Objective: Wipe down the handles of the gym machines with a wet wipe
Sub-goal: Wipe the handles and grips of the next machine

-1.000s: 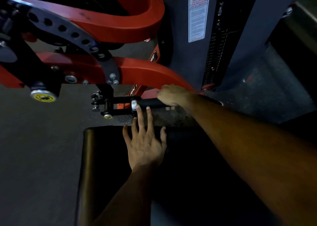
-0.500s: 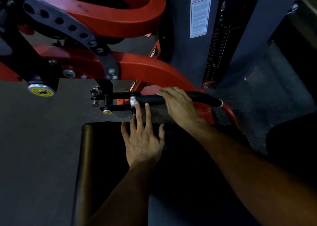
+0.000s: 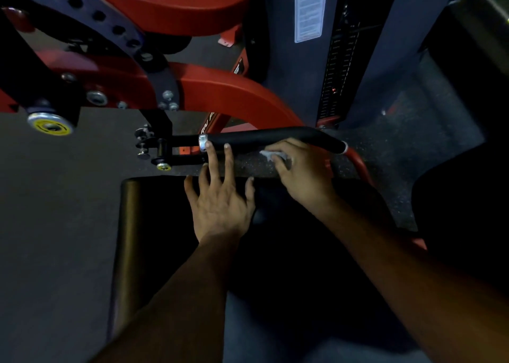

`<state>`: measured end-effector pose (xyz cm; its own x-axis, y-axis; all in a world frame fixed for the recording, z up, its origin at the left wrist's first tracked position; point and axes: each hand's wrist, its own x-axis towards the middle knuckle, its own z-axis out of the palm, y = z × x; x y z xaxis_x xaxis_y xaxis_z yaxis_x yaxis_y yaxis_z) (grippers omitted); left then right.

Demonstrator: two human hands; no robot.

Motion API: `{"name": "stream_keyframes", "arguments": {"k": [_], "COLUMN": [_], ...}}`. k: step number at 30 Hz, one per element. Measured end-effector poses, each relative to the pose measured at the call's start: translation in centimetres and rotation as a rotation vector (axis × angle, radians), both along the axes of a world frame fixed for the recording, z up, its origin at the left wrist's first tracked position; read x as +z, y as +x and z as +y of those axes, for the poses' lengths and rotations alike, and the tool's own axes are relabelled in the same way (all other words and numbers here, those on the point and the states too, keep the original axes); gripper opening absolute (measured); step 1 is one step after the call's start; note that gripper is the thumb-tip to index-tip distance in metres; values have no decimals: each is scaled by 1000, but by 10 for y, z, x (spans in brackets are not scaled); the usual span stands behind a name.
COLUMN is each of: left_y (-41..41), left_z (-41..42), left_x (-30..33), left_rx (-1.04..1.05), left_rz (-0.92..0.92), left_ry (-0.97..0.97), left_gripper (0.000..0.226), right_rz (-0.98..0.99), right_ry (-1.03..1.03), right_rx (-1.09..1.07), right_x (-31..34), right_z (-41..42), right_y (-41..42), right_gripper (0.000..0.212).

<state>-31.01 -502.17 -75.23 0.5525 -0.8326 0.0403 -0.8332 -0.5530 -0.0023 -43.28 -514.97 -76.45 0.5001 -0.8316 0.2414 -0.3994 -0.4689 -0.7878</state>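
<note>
A black padded handle [image 3: 264,138] with a silver collar at its left end runs across the middle of the red machine frame [image 3: 234,92]. My right hand [image 3: 300,169] sits just below the handle's right half and pinches a crumpled white wet wipe [image 3: 271,154] between thumb and fingers; the wipe is off the grip, at its lower edge. My left hand [image 3: 220,197] lies flat with fingers spread on the far edge of the black seat pad [image 3: 143,224], its longest fingertips reaching up to the handle's left end.
A grey weight-stack tower [image 3: 371,45] with a white warning label [image 3: 308,7] stands behind the handle. A drilled adjustment plate [image 3: 115,29] and a yellow-capped pivot [image 3: 51,125] lie at the left. Dark rubber floor [image 3: 55,197] surrounds the seat.
My right hand slid right along the handle, then came off it toward me, and the white wipe now shows. My left hand stayed on the seat pad.
</note>
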Motion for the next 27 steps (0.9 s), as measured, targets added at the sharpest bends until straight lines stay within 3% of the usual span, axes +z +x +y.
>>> {"name": "stream_keyframes", "arguments": {"k": [7, 10, 12, 15, 22, 27], "left_y": [0, -2, -4, -28, -146, -181], "left_z": [1, 3, 6, 24, 153, 252], "left_x": [4, 6, 9, 14, 11, 17], "left_rx": [-12, -33, -162, -566, -527, -613], "left_rz": [18, 21, 71, 61, 138, 273], "left_ry": [-21, -55, -51, 55, 253, 243], "left_gripper": [81, 82, 78, 70, 76, 72], "right_rz": [-214, -188, -120, -105, -13, 149], "right_ry": [319, 363, 381, 413, 465, 374], "right_rx": [-290, -288, -268, -335, -396, -190], "right_x": [21, 24, 24, 29, 46, 47], "right_z": [109, 166, 205, 257, 344, 380], "right_y": [-60, -107, -143, -188, -238, -256], "right_gripper": [21, 20, 19, 19, 17, 17]}}
